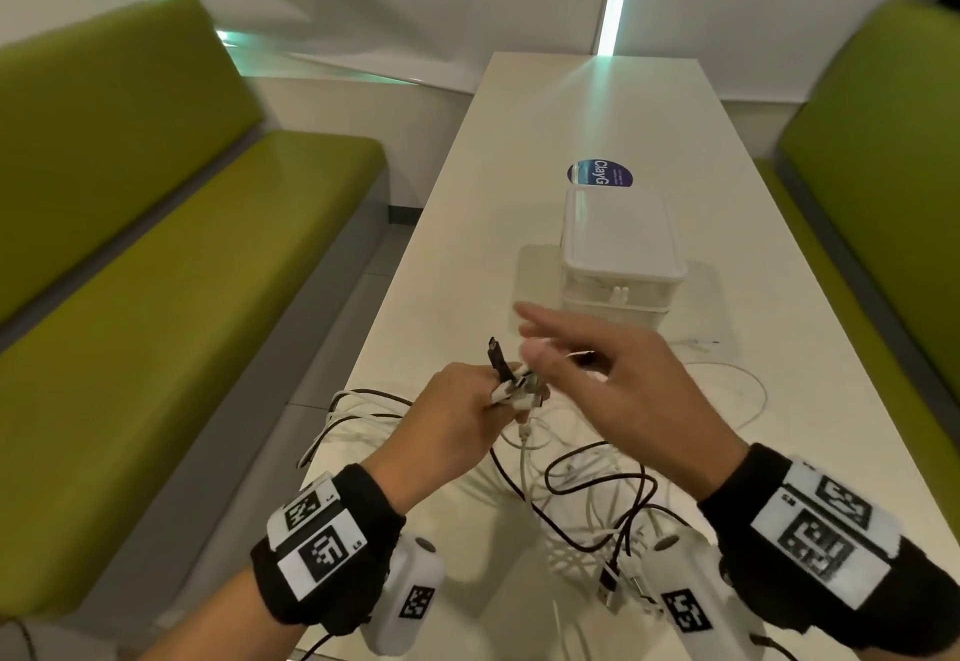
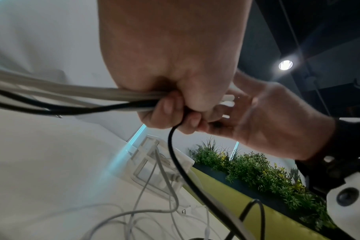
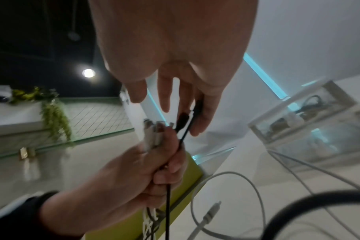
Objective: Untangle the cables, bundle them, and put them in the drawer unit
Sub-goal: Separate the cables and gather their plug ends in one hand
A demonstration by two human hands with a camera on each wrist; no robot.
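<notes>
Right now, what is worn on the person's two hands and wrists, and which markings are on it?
Both hands, the left hand and the right hand, are bare. Each wrist has a black cuff with white plates printed with black square codes. Under each wrist sits a white camera housing, also coded.

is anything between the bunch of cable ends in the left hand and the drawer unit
Only the right hand, hovering open just past the cable ends that the left hand grips. Beyond it the table up to the drawer unit looks bare.
</notes>
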